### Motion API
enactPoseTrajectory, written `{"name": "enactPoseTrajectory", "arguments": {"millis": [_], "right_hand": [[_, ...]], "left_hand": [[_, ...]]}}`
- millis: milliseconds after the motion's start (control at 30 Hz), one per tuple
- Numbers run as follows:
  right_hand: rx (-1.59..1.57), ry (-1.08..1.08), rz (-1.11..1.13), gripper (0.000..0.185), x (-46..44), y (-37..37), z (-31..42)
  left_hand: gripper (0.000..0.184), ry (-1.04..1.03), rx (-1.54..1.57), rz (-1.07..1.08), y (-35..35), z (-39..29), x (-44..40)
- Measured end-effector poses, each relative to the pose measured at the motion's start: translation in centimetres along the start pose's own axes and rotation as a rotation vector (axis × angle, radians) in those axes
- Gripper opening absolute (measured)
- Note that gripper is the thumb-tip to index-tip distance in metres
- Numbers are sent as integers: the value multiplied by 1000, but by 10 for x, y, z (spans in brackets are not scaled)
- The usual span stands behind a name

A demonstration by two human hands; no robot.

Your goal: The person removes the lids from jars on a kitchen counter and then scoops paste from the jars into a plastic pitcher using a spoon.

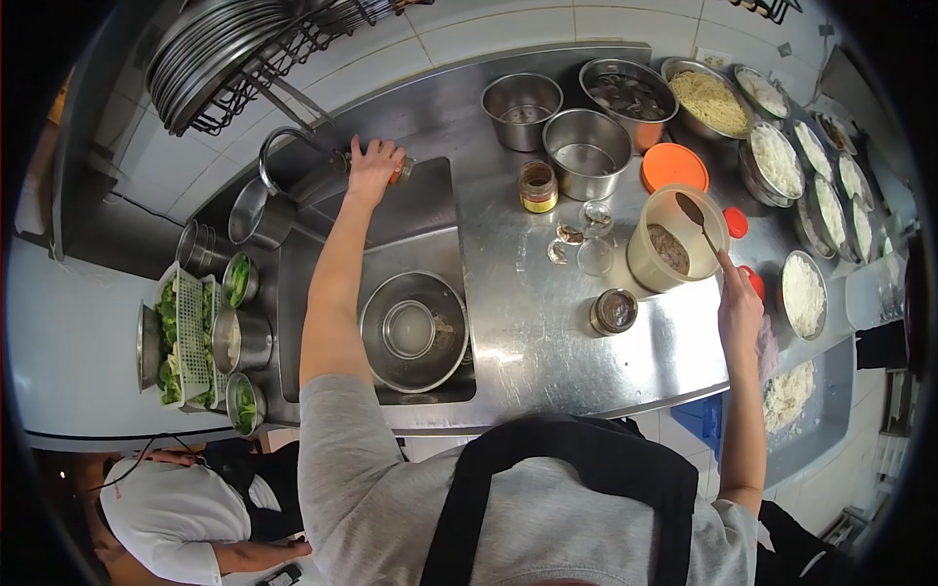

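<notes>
My left hand reaches over the back of the sink, its fingers round a small jar with some red on it. On the right, my right hand grips the handle of a spoon, whose bowl carries dark paste over a cream plastic tub. Brown paste lies inside that tub. A labelled jar and a smaller open jar of dark contents stand on the steel counter. Between them lie small glass dishes. An orange lid rests behind the tub.
Steel pots and a bowl of noodles stand at the back. Bowls of white food line the right. Bowls sit in the sink. Greens fill a basket at left. Another person is at lower left.
</notes>
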State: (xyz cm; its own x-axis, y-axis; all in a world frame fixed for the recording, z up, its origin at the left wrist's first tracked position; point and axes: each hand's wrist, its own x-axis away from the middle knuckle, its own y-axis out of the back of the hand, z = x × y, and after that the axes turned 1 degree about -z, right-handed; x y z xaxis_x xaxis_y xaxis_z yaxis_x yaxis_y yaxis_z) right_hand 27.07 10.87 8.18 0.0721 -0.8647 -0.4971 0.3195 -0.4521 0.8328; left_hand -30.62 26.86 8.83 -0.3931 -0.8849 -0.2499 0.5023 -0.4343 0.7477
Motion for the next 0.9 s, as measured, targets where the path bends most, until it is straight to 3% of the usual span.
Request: {"name": "enactPoseTrajectory", "arguments": {"millis": [200,267,400,533,567,633,767,900], "right_hand": [[41,-112,139,38,-1,5,3],[57,-108,145,38,-1,3,1],[60,-74,102,36,-3,-2,-2],[-45,-25,1,32,0,-6,-9],[-63,-46,15,31,-1,-1,-8],[-109,-72,35,29,-3,5,-6],[-271,39,-15,28,-9,9,-17],[-498,152,-66,31,-27,26,-14]], "left_hand": [[50,-46,-13,-3,7,-1,-3],[32,-55,-37,-63,9,-1,-1],[42,-2,-54,-41,12,-5,7],[66,836,558,166,23,-33,25],[66,834,569,157,15,-42,34],[69,1125,1155,10,-5,-60,53],[68,1007,1425,-129,41,-99,49],[68,644,1519,-294,133,-135,1]]}}
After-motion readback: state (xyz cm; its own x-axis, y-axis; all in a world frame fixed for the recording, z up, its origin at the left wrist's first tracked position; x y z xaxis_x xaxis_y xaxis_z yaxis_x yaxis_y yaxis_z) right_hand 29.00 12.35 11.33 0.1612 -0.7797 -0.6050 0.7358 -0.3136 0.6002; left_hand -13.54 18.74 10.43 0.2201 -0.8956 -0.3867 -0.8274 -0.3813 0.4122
